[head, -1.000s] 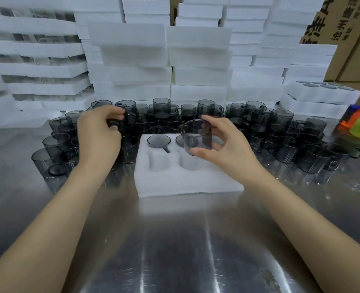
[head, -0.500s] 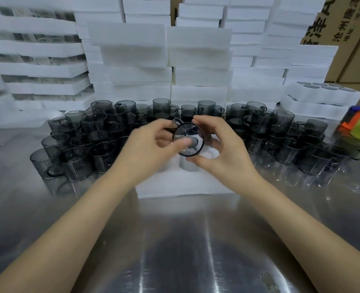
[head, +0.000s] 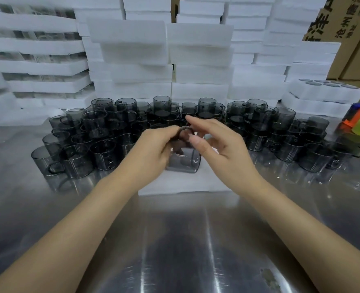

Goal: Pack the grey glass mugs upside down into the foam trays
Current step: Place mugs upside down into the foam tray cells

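In the head view, a grey glass mug (head: 183, 160) was held over the foam tray (head: 183, 185) lying near the middle of the steel table (head: 175, 240). Its handle was pinched from the left by the left hand (head: 153, 151), while the right hand (head: 221, 149) was kept just beside it with the fingers loosely spread; whether the thumb touched the glass could not be told. The mug appeared to be tipped with its thick base toward the camera, so the turn to upside down was judged to be under way and the seating not yet done.

How many pockets of this tray were filled was hidden by the hands. At far right a packed tray (head: 325, 89) with mug bases showing was seen, and stacks of foam (head: 130, 60) were piled behind. A wide crowd of loose mugs (head: 94, 142) was left unpacked, so much work was judged to remain.

The mug was seen as smoky, translucent, straight-walled and smooth, with a looped handle.
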`<state>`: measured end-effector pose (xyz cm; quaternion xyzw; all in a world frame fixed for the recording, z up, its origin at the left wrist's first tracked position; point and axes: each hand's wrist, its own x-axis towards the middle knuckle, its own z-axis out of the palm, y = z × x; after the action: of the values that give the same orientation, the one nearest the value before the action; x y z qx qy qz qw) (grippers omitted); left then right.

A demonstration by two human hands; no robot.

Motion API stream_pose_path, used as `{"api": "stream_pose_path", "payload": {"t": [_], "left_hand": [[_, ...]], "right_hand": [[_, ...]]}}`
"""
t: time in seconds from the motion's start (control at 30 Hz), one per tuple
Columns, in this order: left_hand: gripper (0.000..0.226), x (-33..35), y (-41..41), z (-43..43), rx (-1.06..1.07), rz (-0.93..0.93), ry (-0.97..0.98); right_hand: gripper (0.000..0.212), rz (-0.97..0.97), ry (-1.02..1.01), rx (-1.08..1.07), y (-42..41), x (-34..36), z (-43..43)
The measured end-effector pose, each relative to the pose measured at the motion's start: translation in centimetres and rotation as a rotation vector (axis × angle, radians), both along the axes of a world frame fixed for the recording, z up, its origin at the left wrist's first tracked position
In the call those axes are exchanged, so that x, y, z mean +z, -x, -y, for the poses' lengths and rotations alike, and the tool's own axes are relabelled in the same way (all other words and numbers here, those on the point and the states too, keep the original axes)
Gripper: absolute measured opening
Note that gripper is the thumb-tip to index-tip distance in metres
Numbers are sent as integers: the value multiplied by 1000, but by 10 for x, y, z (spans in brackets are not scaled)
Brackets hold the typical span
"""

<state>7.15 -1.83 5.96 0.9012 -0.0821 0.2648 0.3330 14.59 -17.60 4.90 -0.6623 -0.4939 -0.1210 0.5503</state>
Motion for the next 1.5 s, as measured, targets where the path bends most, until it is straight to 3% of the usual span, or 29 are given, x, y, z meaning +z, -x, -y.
{"api": "stream_pose_path", "payload": {"t": [0.07, 0.17, 0.3, 0.47, 0.63, 0.77, 0.9, 1.03, 1.13, 1.23, 1.37, 1.5], "left_hand": [[20, 2, 1, 2, 37, 57, 99], [14, 7, 1, 0, 66, 78, 374], [14, 10, -1, -3, 20, 43, 580], [57, 8, -1, -11, -67, -124, 366], [61, 13, 5, -38, -63, -229, 263], [54, 12, 9, -50, -44, -318, 219], [47, 6, 2, -35, 174, -243, -29], [58, -1, 3, -13, 418, -276, -308], [62, -1, 8, -5, 585, -241, -454], [73, 5, 12, -2, 743, -210, -492], [60, 1, 11, -4, 782, -171, -484], [51, 5, 9, -11, 731, -199, -320]], "right_hand": [[27, -10, -10, -35, -1, 2, 0], [12, -192, -109, -34, -2, 5, 0], [10, -348, -140, -52, -4, 1, -3], [14, -381, -76, 4, 0, -8, -8], [8, -288, 89, 12, 3, -6, -9], [16, -345, 83, -62, 3, -1, -6], [22, -320, 172, -84, -1, 2, -2], [19, -282, 274, -27, 2, 1, -2], [28, -127, 441, 3, 5, -3, -2], [52, 79, 623, -44, 5, -8, -1], [75, 146, 697, -126, 8, -12, -5], [79, 146, 587, -195, 12, -11, -16]]}}
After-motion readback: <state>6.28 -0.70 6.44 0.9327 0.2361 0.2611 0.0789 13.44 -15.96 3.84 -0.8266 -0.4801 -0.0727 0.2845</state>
